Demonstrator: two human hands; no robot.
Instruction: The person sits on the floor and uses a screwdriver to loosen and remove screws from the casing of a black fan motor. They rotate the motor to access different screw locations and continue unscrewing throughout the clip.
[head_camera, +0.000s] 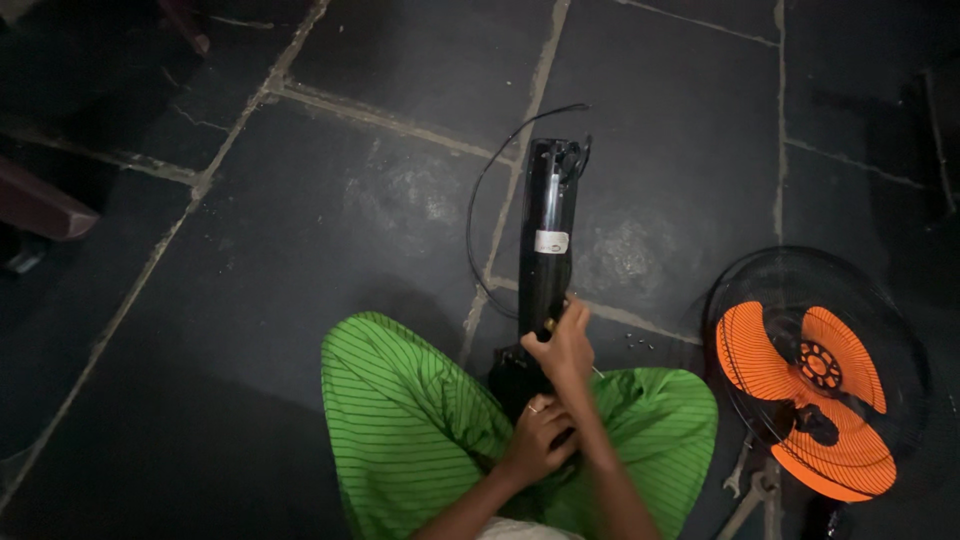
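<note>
A person sits on the dark stone floor (300, 230) in green striped trousers (410, 430). The left hand (538, 440) is curled around the lower end of a black fan column (545, 260) — long, glossy, with a pale label midway and a thin black cable (480, 210) looping off its far end. The right hand (562, 345) grips the column higher up, fingers closed. Small screws (637, 343) lie nearby — further right, an orange-bladed fan head (810, 385) in its black cage.

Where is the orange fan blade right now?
In the head view, the orange fan blade lies inside its black wire guard on the stone floor, at lower right.
</note>
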